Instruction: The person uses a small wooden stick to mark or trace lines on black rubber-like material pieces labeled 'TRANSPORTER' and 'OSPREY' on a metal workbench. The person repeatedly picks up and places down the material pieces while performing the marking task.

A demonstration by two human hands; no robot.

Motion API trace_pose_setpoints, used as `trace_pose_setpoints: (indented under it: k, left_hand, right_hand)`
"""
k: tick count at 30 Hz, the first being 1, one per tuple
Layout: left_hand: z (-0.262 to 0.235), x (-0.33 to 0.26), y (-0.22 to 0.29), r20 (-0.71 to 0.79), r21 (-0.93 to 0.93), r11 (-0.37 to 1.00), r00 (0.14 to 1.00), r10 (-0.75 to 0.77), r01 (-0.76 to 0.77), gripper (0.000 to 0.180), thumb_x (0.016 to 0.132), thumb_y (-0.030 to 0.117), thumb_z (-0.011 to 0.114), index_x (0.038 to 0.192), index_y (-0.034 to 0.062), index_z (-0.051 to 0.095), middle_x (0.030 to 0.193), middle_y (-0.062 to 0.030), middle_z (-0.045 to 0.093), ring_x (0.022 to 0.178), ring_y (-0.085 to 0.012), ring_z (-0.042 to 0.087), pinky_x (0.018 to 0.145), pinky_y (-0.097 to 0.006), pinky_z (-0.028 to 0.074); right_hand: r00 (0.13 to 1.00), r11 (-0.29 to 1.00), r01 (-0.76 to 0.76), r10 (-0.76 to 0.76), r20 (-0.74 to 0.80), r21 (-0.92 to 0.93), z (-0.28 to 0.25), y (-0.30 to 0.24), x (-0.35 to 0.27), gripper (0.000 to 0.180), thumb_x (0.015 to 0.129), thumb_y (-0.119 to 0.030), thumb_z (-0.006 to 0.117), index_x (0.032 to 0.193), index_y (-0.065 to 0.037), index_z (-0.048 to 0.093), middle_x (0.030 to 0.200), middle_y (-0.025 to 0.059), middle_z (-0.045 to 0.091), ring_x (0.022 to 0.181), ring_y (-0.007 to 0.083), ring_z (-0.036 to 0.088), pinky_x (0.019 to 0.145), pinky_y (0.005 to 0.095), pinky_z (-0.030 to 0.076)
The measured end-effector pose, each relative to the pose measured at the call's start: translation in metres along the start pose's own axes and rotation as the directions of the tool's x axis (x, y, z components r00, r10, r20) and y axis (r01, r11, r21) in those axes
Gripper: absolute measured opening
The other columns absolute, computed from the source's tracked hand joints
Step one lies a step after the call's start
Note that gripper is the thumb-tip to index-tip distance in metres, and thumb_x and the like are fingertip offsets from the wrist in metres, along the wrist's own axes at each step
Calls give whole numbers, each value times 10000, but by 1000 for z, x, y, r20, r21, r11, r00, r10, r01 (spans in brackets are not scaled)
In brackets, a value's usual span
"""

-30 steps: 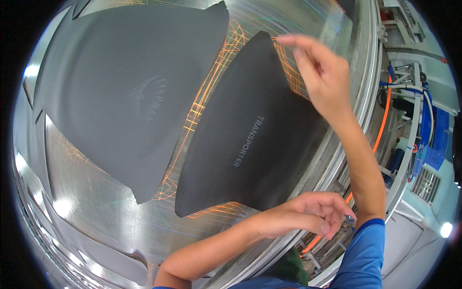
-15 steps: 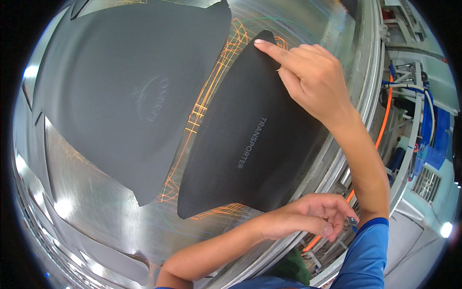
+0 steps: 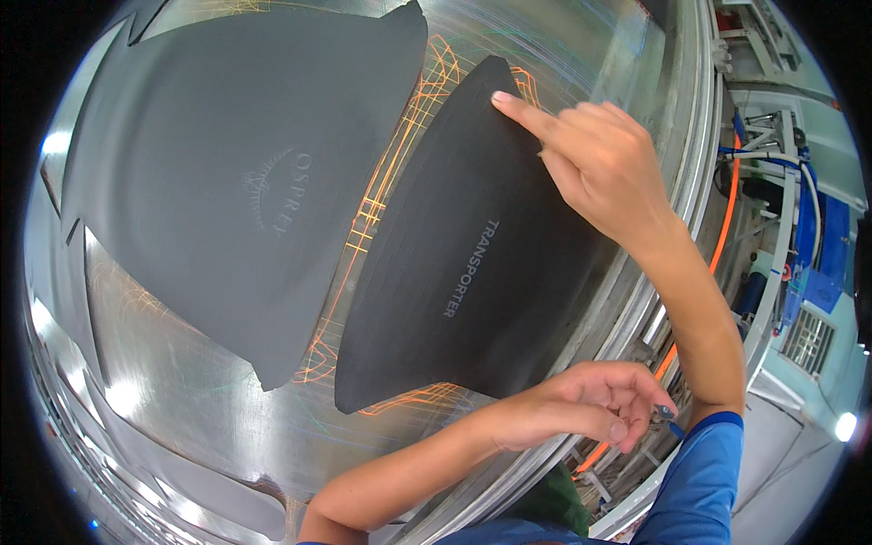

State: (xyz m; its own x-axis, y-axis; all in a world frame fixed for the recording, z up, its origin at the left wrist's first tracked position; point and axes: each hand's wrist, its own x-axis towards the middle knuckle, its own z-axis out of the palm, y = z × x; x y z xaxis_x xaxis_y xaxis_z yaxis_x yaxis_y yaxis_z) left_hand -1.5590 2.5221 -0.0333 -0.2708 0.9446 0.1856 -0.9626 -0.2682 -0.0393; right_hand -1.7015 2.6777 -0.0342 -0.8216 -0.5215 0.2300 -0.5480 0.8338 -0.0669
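Two black fabric panels lie flat on a shiny metal table [image 3: 182, 427]. The large panel [image 3: 227, 182] fills the upper left. A smaller, fin-shaped panel [image 3: 463, 272] with light lettering lies to its right, over orange projected outline lines [image 3: 381, 195]. My right hand [image 3: 599, 163] reaches in from the right, its index fingertip pressing near the small panel's upper tip while the other fingers are curled. My left hand [image 3: 590, 409] rests at the table's near rim, just beside that panel's lower right edge, with its fingers loosely curled and nothing in them.
The table's rounded metal rim [image 3: 672, 209] runs down the right side. Beyond it are an orange hose [image 3: 722, 236], blue machine parts [image 3: 817, 263] and a grey floor [image 3: 799, 472]. Further dark pieces lie along the lower left edge [image 3: 200, 490].
My right hand came down from above the small panel's tip onto its upper part, and now only the index finger presses there. The left hand has barely moved.
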Motion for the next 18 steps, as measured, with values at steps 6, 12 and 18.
trace_pose_setpoints:
  k: [6, 12, 18]
  left_hand:
    - [-2, -1, 1, 9, 11, 1000, 1000, -3, 3, 507, 868, 215, 674, 1295, -37, 566, 868, -53, 594, 835, -126, 577, 732, -272, 419]
    - [-1, 2, 0, 6, 1, 1000, 1000, -25, 25, 537, 854, 231, 686, 1299, -42, 561, 865, -54, 593, 826, -130, 572, 732, -273, 418]
    - [0, -1, 2, -6, 1, 1000, 1000, -9, 9, 546, 845, 235, 690, 1298, -43, 562, 863, -58, 593, 825, -134, 572, 732, -274, 417]
  right_hand:
    - [1000, 999, 8, -7, 23, -51, 2, -1, 0, 518, 797, -131, 717, 1307, -204, 665, 659, 9, 533, 668, 209, 574, 654, 357, 454]
    - [999, 1000, 18, -18, -51, 9, 9, 1, 9, 492, 801, -131, 707, 1286, -204, 679, 657, 12, 538, 651, 214, 575, 656, 363, 462]
    - [1000, 999, 23, -24, -8, -34, 0, -1, 3, 467, 804, -130, 706, 1264, -206, 693, 664, 15, 556, 656, 214, 588, 656, 365, 467]
